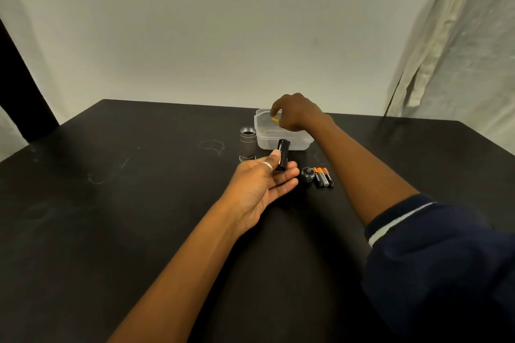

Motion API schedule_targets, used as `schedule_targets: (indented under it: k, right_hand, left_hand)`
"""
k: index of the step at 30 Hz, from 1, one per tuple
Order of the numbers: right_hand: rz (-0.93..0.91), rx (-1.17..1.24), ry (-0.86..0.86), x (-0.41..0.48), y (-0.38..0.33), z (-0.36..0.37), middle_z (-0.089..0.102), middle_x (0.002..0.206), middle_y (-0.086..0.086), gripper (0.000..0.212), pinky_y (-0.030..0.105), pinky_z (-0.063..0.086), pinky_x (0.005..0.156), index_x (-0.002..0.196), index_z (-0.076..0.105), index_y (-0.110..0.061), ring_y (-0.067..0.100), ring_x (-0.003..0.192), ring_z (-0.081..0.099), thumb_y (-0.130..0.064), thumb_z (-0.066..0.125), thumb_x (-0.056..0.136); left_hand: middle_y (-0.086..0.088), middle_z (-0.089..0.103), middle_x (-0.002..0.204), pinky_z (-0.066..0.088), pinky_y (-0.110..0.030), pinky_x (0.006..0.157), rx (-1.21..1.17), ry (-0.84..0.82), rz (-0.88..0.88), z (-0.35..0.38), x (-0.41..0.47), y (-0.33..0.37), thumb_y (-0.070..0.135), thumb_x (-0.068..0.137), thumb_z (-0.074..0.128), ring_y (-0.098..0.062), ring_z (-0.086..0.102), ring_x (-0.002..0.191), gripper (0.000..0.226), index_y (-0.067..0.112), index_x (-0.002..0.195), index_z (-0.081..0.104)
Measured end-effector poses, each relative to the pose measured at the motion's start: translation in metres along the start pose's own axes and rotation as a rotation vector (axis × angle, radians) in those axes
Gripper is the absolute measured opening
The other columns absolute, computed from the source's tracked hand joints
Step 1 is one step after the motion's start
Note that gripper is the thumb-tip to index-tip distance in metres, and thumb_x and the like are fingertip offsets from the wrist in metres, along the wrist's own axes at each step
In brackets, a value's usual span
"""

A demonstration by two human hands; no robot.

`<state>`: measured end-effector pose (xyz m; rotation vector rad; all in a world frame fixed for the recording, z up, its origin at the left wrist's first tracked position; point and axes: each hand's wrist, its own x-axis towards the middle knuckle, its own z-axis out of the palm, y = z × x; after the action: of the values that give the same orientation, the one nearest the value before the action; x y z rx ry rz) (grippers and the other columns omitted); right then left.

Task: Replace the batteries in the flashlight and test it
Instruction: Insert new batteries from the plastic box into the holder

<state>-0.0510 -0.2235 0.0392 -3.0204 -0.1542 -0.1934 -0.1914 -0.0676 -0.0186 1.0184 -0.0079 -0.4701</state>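
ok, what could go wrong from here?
Flashlight body stands upright beside the plastic box; the right hand, pinching a yellow piece there, could tip it on withdrawal.
Three loose batteries by the cap might get mixed with fresh ones.
Left hand pins the battery holder by thumb only; may slip.

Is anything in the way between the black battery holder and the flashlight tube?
Nothing visible. The left hand holds the battery holder just beside the flashlight tube, whose open top faces up. The plastic box sits off to the right.
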Motion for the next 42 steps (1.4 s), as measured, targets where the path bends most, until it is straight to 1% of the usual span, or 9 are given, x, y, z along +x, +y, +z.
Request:
schedule_targets:
  k: [4,9,12,15,20,27,34,39,42]
  right_hand:
    - [-0.02,0.205,0.158,-0.032,-0.004,-0.024,0.067,0.132,0.004,0.032,0.032,0.052,0.094,0.12,0.072,-0.02,0.024,0.112,0.066,-0.01,0.062,0.092]
    - [0.046,0.689,0.305,-0.102,-0.009,-0.036,0.078,0.088,0.002,0.014,0.029,0.061,0.076,0.107,0.068,-0.013,0.011,0.079,0.076,-0.016,0.068,0.093]
    - [0.114,1.0,0.329,-0.138,-0.013,-0.034,0.077,0.093,0.008,0.015,0.026,0.061,0.07,0.106,0.065,-0.011,0.016,0.082,0.078,-0.015,0.072,0.093]
    - [0.144,1.163,0.331,-0.159,-0.02,-0.027,0.077,0.096,0.011,0.019,0.025,0.059,0.069,0.109,0.064,-0.007,0.017,0.085,0.078,-0.016,0.073,0.095]
    - [0.156,1.1,0.405,-0.172,-0.029,-0.019,0.078,0.09,0.003,0.012,0.027,0.061,0.069,0.099,0.067,-0.015,0.012,0.083,0.077,-0.019,0.075,0.092]
    - [0.098,0.922,0.477,-0.17,-0.035,-0.012,0.076,0.089,-0.003,0.009,0.041,0.064,0.081,0.093,0.067,-0.021,0.011,0.087,0.075,-0.023,0.075,0.091]
    - [0.025,0.775,0.521,-0.174,-0.034,-0.005,0.072,0.085,-0.012,0.009,0.025,0.061,0.076,0.092,0.069,-0.02,0.003,0.081,0.072,-0.02,0.076,0.087]
    - [0.023,0.835,0.56,-0.177,-0.029,-0.009,0.075,0.087,-0.005,0.011,0.038,0.064,0.078,0.09,0.069,-0.02,0.01,0.083,0.074,-0.017,0.079,0.086]
    - [0.027,0.817,0.605,-0.177,-0.027,-0.01,0.075,0.086,-0.005,0.011,0.031,0.064,0.076,0.09,0.069,-0.019,0.007,0.081,0.074,-0.019,0.08,0.086]
  left_hand:
    - [-0.012,0.078,0.092,0.062,-0.03,0.067,-0.006,0.007,-0.009,0.001,-0.003,0.002,0.022,0.103,0.056,-0.016,0.077,0.081,0.03,-0.002,0.117,0.066]
    - [-0.011,0.078,0.085,0.063,-0.031,0.066,-0.051,0.002,0.003,0.003,-0.01,0.003,0.02,0.105,0.052,-0.018,0.077,0.079,0.028,-0.002,0.119,0.063]
    - [-0.01,0.078,0.083,0.062,-0.03,0.066,-0.089,-0.014,0.033,0.003,-0.014,0.004,0.02,0.106,0.05,-0.017,0.077,0.078,0.026,-0.001,0.117,0.063]
    - [-0.009,0.077,0.084,0.062,-0.029,0.066,-0.101,-0.036,0.051,0.002,-0.017,0.004,0.02,0.108,0.046,-0.016,0.077,0.079,0.029,-0.001,0.12,0.062]
    - [-0.009,0.078,0.09,0.062,-0.03,0.068,-0.121,-0.073,0.056,-0.002,-0.018,0.005,0.02,0.108,0.044,-0.016,0.077,0.082,0.029,0.002,0.113,0.066]
    - [-0.004,0.076,0.086,0.063,-0.03,0.069,-0.078,-0.092,0.029,-0.003,-0.016,0.005,0.026,0.108,0.044,-0.016,0.076,0.08,0.033,0.006,0.108,0.07]
    - [-0.005,0.076,0.086,0.062,-0.029,0.065,-0.054,-0.059,0.035,-0.002,-0.014,0.004,0.035,0.105,0.05,-0.015,0.076,0.081,0.034,0.01,0.103,0.073]
    - [-0.006,0.076,0.084,0.061,-0.027,0.064,-0.067,-0.039,0.051,-0.002,-0.014,0.004,0.027,0.106,0.051,-0.014,0.076,0.078,0.03,0.003,0.113,0.068]
    - [-0.007,0.076,0.086,0.061,-0.028,0.064,-0.077,-0.036,0.05,-0.002,-0.015,0.004,0.025,0.106,0.049,-0.015,0.076,0.079,0.032,0.001,0.116,0.067]
